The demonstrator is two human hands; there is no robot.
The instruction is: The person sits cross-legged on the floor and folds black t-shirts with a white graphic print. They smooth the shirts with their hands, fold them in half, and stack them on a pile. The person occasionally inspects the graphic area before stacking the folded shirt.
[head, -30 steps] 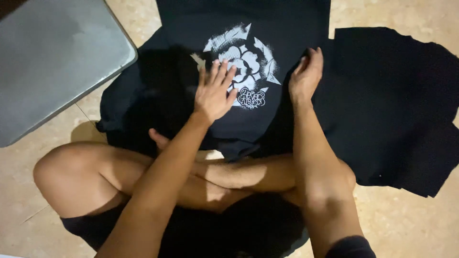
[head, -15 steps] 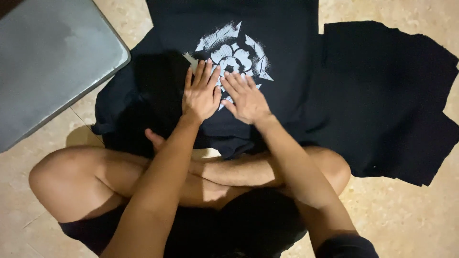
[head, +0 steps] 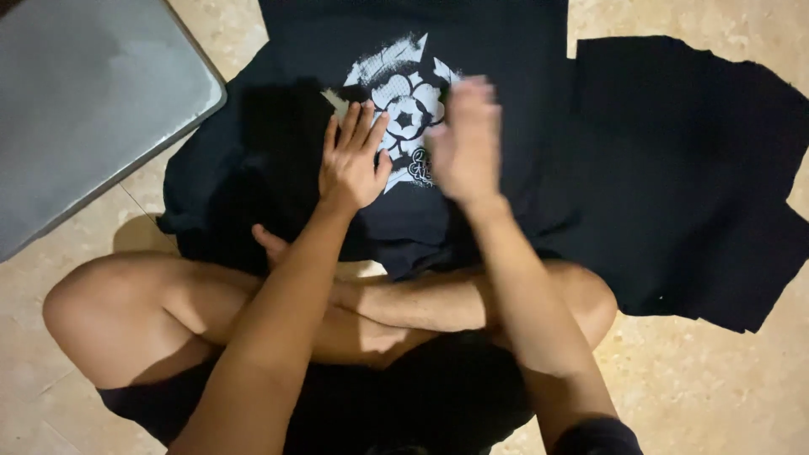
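While the left hand (head: 354, 164) lies flat, fingers spread, on the black shirt (head: 472, 50) beside its white flower print (head: 403, 93), the blurred right hand (head: 466, 143) hovers open, gripping nothing; bare floor (head: 699, 388) lies right.

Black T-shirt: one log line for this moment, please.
left hand flat on black T-shirt | right hand blurred over white print | floor

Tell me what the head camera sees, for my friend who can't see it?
A person sits cross-legged on a tiled floor, both hands on a dark T-shirt with a white flower print. The left hand lies flat; the right hand is blurred.
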